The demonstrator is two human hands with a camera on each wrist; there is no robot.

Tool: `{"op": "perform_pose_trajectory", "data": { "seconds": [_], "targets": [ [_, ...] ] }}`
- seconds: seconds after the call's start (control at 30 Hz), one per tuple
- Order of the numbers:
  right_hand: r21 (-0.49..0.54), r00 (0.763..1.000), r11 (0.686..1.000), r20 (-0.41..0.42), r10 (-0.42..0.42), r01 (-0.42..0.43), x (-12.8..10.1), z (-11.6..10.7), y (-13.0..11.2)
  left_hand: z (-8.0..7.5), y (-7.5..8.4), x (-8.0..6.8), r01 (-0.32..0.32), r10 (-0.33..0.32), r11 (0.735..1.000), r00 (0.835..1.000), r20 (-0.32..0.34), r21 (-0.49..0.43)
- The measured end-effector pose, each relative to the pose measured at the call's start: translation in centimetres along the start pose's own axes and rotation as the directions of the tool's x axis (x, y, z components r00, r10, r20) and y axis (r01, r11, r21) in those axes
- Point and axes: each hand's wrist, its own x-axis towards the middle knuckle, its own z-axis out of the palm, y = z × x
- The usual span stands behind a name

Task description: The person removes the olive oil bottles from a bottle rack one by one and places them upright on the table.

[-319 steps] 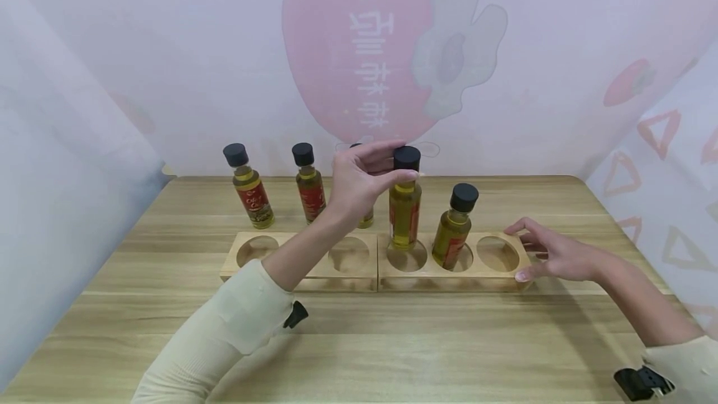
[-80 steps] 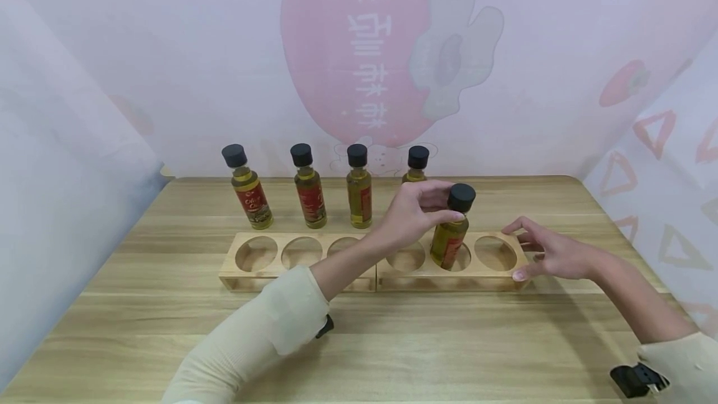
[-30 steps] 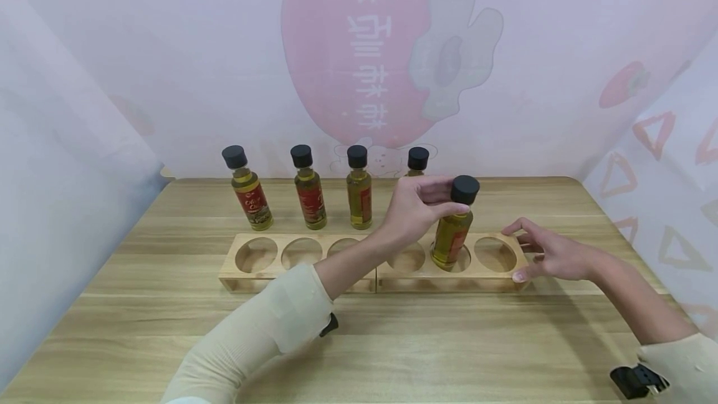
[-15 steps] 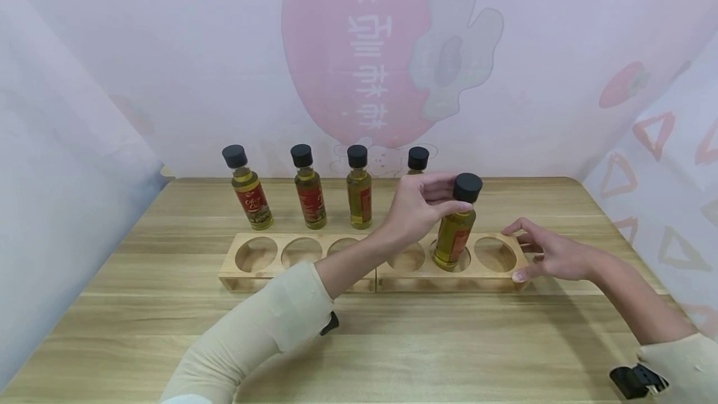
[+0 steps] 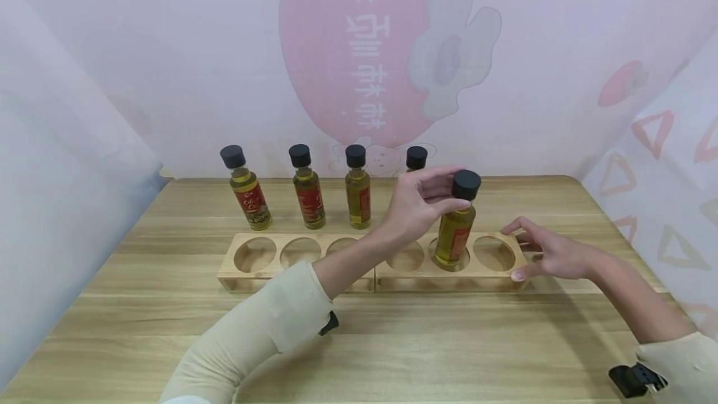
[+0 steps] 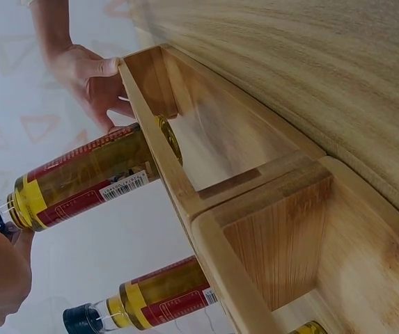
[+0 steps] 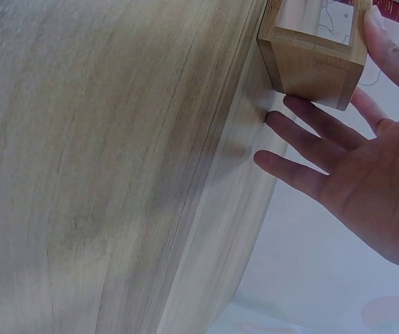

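Note:
My left hand (image 5: 444, 195) pinches the black cap of a small oil bottle (image 5: 455, 229) with a red label. The bottle stands nearly upright, its base in the middle hole of the right wooden rack (image 5: 426, 276). In the left wrist view the same bottle (image 6: 81, 182) pokes through the rack (image 6: 178, 188), with my left hand (image 6: 1, 275) at its cap. My right hand (image 5: 541, 253) lies flat, fingers straight, against the rack's right end. The right wrist view shows the right hand (image 7: 352, 174) touching the rack's end block (image 7: 314, 56).
A second rack (image 5: 280, 279) with three bare holes adjoins on the left. Several more oil bottles stand in a row behind the racks: (image 5: 247, 191), (image 5: 306, 191), (image 5: 357, 191), and a black cap (image 5: 416, 157) behind my left hand. Wooden table (image 5: 359, 341); printed backdrop walls close around.
The left hand has raised the bottle slightly in its hole and brought it from tilted to nearly upright. The right hand has stayed at the rack's end.

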Motion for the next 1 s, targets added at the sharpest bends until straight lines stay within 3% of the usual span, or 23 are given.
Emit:
{"op": "perform_pose_trajectory", "data": {
  "seconds": [1.0],
  "targets": [
    [-0.018, 1.000, 1.000, -0.008, -0.002, 0.002, 0.05, 0.06, 0.01, -0.37, 0.64, 0.41, -0.088, 0.088, 0.994, 0.996, -0.002, -0.057]
  ]
}}
